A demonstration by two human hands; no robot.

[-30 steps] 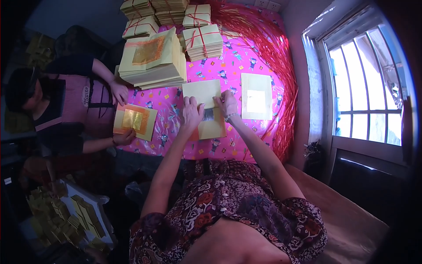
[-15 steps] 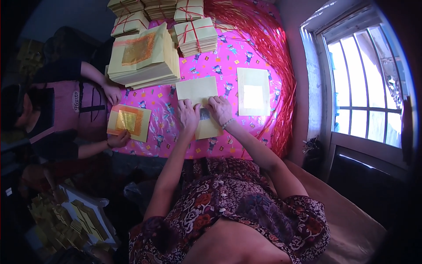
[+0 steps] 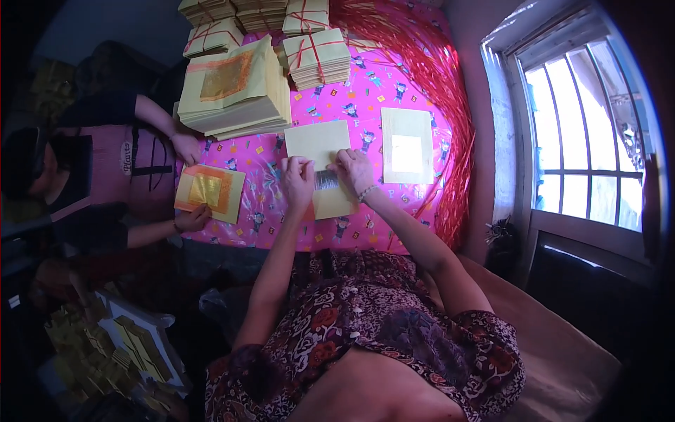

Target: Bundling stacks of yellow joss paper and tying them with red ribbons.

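A pale yellow paper sheet [image 3: 318,137] lies in front of me, with a dark silvery foil patch [image 3: 326,181] at its middle. My left hand [image 3: 298,184] is over the sheet's left side, its thumb and fingers pinched together. What they pinch, if anything, is too small to make out. Over the right side, my right hand [image 3: 355,171] has its fingers curled in and closed; their tips hide whatever is between them. To the right lies another yellow sheet [image 3: 408,125] bearing a bright, shiny square [image 3: 407,155].
A tall stack of yellow paper [image 3: 232,98] and several bundles tied with red string [image 3: 318,58] stand at the back left. Red plastic strands [image 3: 450,141] line the table's right edge. At left, a co-worker's hand [image 3: 193,218] touches an orange-and-gold sheet [image 3: 209,193]. A barred window [image 3: 587,133] is at right.
Both hands have lifted slightly and drawn apart, uncovering more of the foil patch. My left fingers went from lying on the paper to a pinch. The co-worker's far hand shifted slightly.
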